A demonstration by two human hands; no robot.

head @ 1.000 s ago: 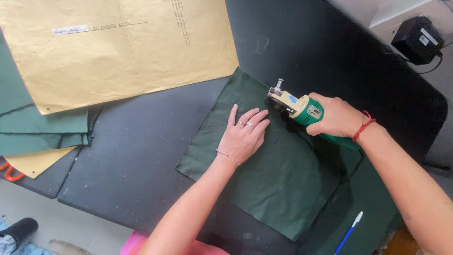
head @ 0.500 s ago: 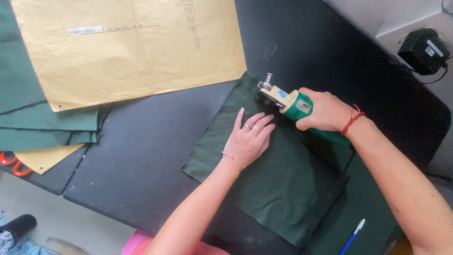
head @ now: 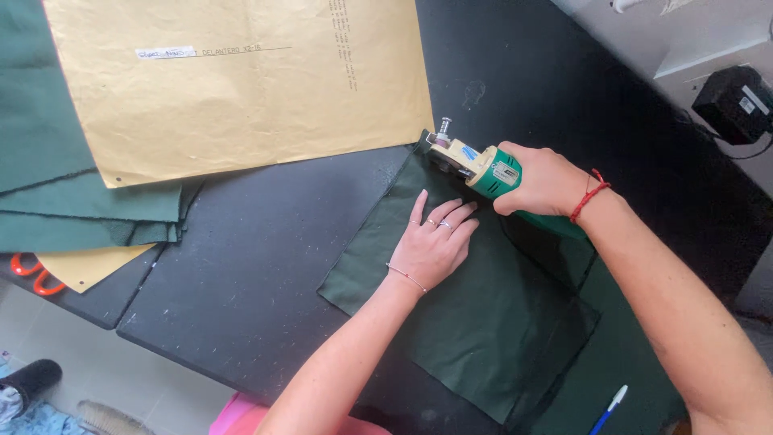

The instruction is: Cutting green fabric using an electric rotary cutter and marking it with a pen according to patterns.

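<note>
— What is in the frame?
— A green electric fabric cutter [head: 475, 165], gripped in the closed right hand [head: 543, 179], sits at the far corner of a dark green cloth [head: 475, 322] on the black table [head: 241, 266].

— And the other hand?
— The left hand [head: 435, 242] lies open and flat on the cloth, just beside the cutter. Beyond it lies a yellow paper pattern [head: 241, 80] over stacked green fabric [head: 48, 193].

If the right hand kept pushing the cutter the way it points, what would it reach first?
Probably the yellow paper pattern: the right hand aims the green cutter up-left past the dark green fabric corner, towards the pattern's lower right edge.
</note>
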